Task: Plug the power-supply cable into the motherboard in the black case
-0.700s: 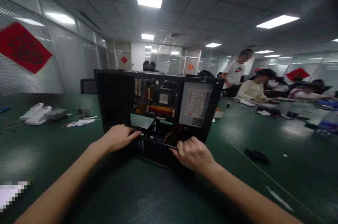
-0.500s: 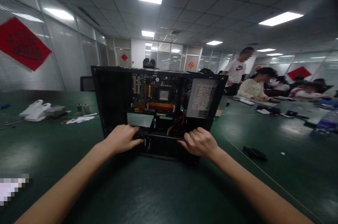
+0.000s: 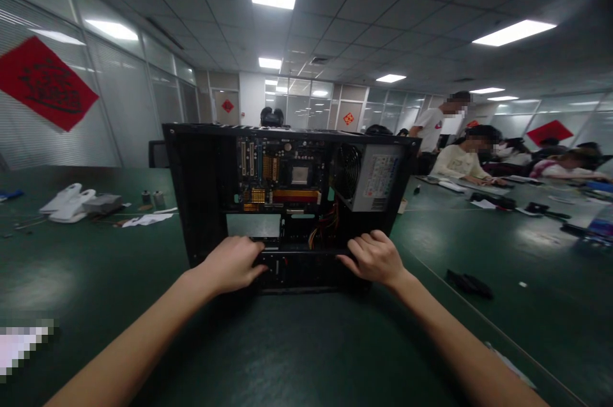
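Black, boxy metal computer case (image 3: 306,274) sits just ahead, long side running left to right; left hand (image 3: 235,264) and right hand (image 3: 377,258), equally near, grip its thin black bar (image 3: 306,253).

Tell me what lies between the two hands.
In the head view, a black crossbar of the open computer case spans the stretch between the left hand and the right hand; both grip it.

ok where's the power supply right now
In the head view, the power supply sits at the upper right of the open computer case, right of the motherboard and above the right hand.
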Action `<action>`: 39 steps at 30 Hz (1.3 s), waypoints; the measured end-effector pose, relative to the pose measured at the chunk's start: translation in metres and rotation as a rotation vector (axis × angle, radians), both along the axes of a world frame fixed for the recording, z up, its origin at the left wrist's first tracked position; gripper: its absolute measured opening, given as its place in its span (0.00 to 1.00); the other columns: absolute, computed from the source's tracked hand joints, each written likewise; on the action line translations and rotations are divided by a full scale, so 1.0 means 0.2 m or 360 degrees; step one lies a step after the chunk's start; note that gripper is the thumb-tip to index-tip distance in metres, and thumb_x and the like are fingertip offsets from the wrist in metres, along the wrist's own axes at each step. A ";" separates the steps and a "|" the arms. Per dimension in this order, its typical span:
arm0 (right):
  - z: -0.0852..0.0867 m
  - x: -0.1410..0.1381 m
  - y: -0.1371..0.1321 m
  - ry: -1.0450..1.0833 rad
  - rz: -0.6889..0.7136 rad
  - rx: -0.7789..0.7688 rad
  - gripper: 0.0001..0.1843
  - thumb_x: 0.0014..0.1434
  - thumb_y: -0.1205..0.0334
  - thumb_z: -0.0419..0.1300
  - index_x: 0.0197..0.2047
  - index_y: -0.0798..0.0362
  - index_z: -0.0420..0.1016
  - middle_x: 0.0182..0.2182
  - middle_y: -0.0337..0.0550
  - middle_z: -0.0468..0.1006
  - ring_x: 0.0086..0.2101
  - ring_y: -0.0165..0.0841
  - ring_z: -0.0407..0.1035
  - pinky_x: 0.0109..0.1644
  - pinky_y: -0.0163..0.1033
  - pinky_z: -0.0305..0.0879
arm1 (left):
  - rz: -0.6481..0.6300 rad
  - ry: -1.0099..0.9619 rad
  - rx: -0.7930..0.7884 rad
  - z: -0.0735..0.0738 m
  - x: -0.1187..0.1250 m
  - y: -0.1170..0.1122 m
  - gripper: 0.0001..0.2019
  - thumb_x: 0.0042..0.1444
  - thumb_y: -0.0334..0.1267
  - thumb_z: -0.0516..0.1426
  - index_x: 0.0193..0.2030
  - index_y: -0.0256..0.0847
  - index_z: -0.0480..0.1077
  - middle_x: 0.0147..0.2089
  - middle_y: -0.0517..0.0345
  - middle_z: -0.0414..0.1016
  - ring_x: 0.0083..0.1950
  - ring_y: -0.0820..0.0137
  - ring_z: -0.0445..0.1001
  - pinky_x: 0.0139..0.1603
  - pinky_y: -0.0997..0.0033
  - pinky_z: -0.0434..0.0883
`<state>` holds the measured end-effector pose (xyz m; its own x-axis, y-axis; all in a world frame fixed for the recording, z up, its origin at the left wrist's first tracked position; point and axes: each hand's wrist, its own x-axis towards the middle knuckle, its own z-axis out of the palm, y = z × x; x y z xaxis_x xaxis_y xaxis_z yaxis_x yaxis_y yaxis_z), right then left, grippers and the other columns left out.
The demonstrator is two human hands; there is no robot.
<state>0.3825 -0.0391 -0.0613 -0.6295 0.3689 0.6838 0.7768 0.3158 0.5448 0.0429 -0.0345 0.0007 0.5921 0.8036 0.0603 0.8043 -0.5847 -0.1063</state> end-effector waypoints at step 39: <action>0.34 -0.53 0.30 0.0253 -0.0619 -0.2294 0.22 0.62 0.49 0.63 0.49 0.58 0.83 0.48 0.60 0.82 0.45 0.48 0.78 0.41 0.43 0.69 | 0.0227 0.0044 -0.0565 0.18 0.04 -0.05 0.20 0.61 0.47 0.59 0.55 0.38 0.76 0.52 0.42 0.80 0.51 0.52 0.80 0.50 0.57 0.75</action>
<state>0.2762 0.0213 0.0058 -0.2928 0.8891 -0.3518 0.9556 0.2588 -0.1412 0.0505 -0.0454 0.0366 0.4703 0.8461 -0.2508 0.8799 -0.4714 0.0598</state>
